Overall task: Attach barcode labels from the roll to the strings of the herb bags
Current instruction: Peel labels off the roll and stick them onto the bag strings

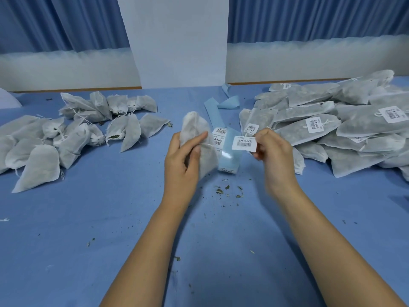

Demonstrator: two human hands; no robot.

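The left grip [183, 160] is curled round a bag [199, 134], held upright over the middle of the bench [88, 218]. The bag's string [207, 145] runs out to the right from under the forefinger. The right grip [275, 151] pinches a label [244, 144] by its right edge. The label sits just right of the bag and does not touch the string.

Below and between the two, the label strip [229, 156] lies on the bench, and its blue backing [212, 111] trails toward the far edge and curls there.

A loose pile of plain bags [66, 134] spreads over the left side and runs past the left edge of view. A bigger pile of labelled bags [332, 125] fills the right side, from the far edge out past the right edge of view. Its nearest bags lie just beside the right grip. The piles stand well apart, and both grips work in the gap between them.

Herb crumbs [228, 190] lie on the cloth just near of the strip. The near part of the bench is crossed by the two forearms. A white pillar [174, 41] stands at the far edge.
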